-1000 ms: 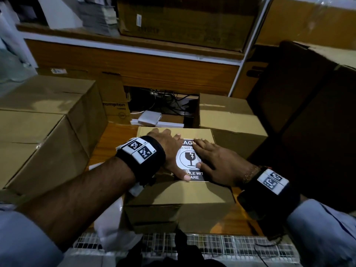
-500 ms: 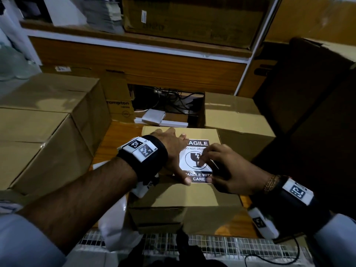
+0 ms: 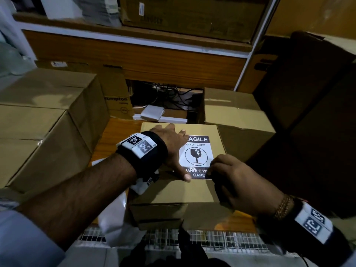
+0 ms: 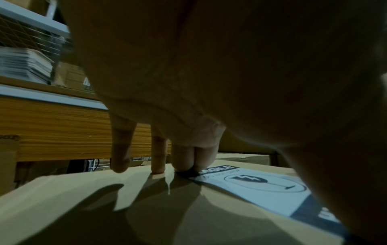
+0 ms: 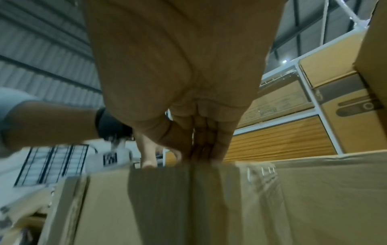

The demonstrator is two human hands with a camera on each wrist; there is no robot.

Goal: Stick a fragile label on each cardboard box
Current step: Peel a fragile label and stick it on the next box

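A black-and-white fragile label (image 3: 196,157) lies flat on top of a brown cardboard box (image 3: 192,191) in the middle of the head view. My left hand (image 3: 173,147) rests flat on the box, its straight fingers (image 4: 184,159) touching the label's (image 4: 261,190) far left corner and the thumb on its near left edge. My right hand (image 3: 231,174) sits knuckles up over the label's near right corner. Its fingers (image 5: 209,140) are held together, and their tips press down on the box top (image 5: 209,207).
Larger cardboard boxes (image 3: 38,132) are stacked at the left, one (image 3: 231,112) stands behind to the right, and a dark box (image 3: 308,132) looms at the right. A white wire rack (image 3: 212,241) runs along the near edge. White sheets (image 3: 115,218) lie under my left forearm.
My right hand has slid from the label's middle towards me to its near right corner, and its fingers have bent. The left hand has stayed on the label's left side.
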